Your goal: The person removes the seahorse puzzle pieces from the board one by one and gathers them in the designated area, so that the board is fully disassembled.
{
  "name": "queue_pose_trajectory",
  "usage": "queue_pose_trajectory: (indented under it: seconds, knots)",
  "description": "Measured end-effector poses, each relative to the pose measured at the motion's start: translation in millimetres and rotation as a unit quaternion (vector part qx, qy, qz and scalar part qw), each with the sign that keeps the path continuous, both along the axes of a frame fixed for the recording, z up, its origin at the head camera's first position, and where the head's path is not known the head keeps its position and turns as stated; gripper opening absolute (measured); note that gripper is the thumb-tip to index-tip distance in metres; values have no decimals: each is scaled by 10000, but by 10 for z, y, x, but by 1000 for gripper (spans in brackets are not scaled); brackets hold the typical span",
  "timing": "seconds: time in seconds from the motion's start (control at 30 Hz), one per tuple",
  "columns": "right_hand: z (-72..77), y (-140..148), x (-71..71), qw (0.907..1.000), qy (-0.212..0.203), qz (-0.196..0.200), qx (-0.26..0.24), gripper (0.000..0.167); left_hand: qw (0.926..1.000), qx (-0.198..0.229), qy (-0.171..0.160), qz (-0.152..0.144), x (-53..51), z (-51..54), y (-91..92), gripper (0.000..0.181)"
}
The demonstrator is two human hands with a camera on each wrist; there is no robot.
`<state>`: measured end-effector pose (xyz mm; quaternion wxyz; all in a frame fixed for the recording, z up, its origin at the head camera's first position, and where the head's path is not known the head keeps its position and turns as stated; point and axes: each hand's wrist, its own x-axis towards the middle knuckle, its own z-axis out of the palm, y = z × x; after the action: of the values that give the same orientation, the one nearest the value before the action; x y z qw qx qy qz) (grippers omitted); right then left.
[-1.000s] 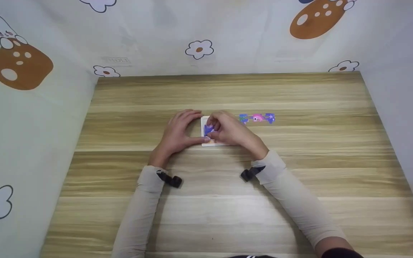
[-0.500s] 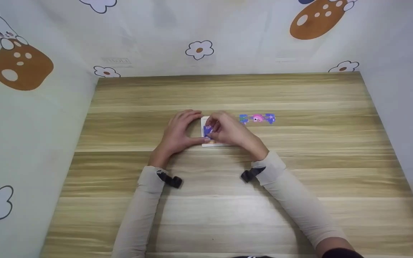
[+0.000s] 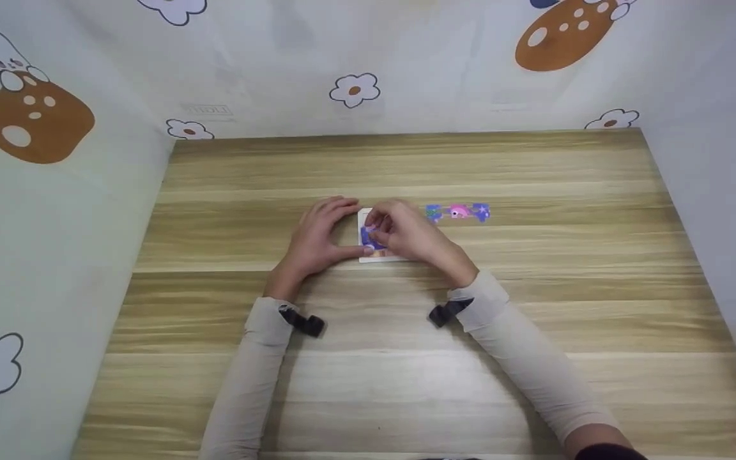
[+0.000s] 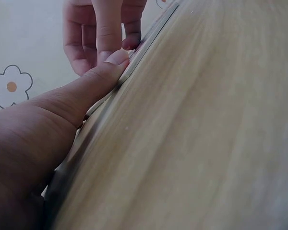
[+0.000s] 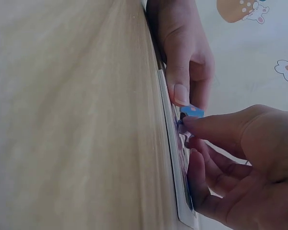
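A small white-bordered board lies flat on the table, mostly covered by the hands. My right hand pinches a blue puzzle piece between thumb and fingers, low over the board's left part. My left hand is spread at the board's left side, its thumb resting on the near left part of the board, its fingers by the far left corner. In the right wrist view, the left thumb is right beside the blue piece. How far the piece sits in the board is hidden by the fingers.
Loose puzzle pieces lie in a row just beyond and right of the board: a blue-green one, a pink one and a blue one with a star. Patterned walls stand behind and at both sides of the wooden table.
The blue piece under my right fingers has shifted and turned slightly towards the board's left edge. My left hand has stayed in place.
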<state>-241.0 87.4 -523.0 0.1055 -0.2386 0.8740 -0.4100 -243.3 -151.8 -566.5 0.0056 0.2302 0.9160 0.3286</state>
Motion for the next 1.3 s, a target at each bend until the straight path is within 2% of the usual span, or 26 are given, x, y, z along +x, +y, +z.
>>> queue_pose_trajectory:
  seconds: [0.1, 0.3, 0.77, 1.3]
  knots:
    - [-12, 31, -18, 9998, -20, 60, -185, 8, 10000, -69, -9, 24, 4, -4, -4, 94]
    - [1, 155, -24, 9990, -96, 87, -438, 11, 9999, -104, -6, 45, 4, -3, -6, 94]
    - [28, 639, 42, 9991, -241, -281, -222, 11, 9999, -138, -61, 43, 8, 16, 3, 94]
    - [3, 1044, 50, 9988, -273, -329, -240, 15, 9998, -157, -101, 59, 10, 0, -4, 97]
